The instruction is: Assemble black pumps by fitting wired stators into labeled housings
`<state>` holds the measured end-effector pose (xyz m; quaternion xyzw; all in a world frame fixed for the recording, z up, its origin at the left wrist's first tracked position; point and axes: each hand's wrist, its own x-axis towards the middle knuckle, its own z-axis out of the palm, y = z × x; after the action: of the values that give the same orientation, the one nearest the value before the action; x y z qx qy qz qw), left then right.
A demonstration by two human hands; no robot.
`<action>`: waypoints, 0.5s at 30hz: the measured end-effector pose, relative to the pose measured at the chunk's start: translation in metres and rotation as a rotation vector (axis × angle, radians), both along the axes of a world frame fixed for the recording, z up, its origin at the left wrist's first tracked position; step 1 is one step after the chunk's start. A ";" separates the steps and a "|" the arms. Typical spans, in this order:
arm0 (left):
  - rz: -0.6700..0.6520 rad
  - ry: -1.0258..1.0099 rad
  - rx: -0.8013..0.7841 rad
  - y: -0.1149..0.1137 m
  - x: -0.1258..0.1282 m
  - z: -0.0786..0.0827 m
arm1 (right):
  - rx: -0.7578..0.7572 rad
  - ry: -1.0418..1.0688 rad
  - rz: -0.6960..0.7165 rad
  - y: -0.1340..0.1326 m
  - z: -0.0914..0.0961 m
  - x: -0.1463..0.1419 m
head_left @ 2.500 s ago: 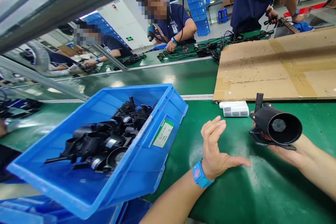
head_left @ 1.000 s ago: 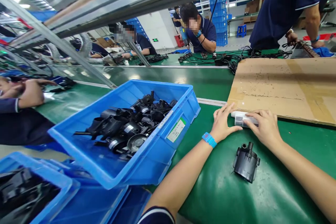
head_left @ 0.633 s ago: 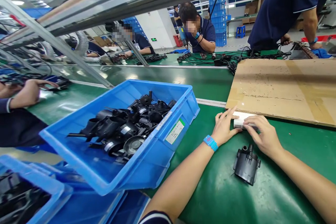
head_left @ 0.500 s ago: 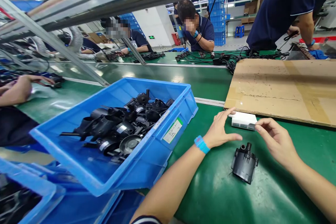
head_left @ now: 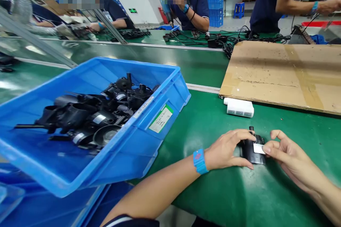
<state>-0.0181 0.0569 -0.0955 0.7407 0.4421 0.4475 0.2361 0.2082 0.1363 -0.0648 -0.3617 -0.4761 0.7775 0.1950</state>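
My left grip [head_left: 226, 149] was clamped around the black pump [head_left: 249, 152], thumb on its near side and fingers on its far side. The pump lay on the green counter [head_left: 213, 120] toward the front edge. My right grip [head_left: 287, 154] was closed, thumb to forefinger, on the white label [head_left: 258, 148], which touched the pump's upper face. Farther back, a white label block [head_left: 239, 107] lay just beside the near edge of the cardboard sheet [head_left: 282, 71], and the tilted blue bin [head_left: 173, 88] of black pump parts [head_left: 101, 113] sat at the counter's left edge.
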 end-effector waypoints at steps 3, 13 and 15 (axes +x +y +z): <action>0.016 0.082 0.038 -0.002 0.001 -0.003 | 0.001 -0.008 0.011 0.003 -0.001 -0.002; 0.028 0.208 -0.007 -0.005 0.002 -0.001 | 0.056 -0.039 0.057 0.004 -0.001 -0.002; 0.026 0.217 -0.022 -0.005 0.002 0.001 | 0.067 -0.037 0.058 0.004 -0.001 -0.002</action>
<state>-0.0161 0.0522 -0.0950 0.7762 0.4795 0.3629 0.1894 0.2058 0.1401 -0.0663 -0.3554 -0.5154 0.7597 0.1756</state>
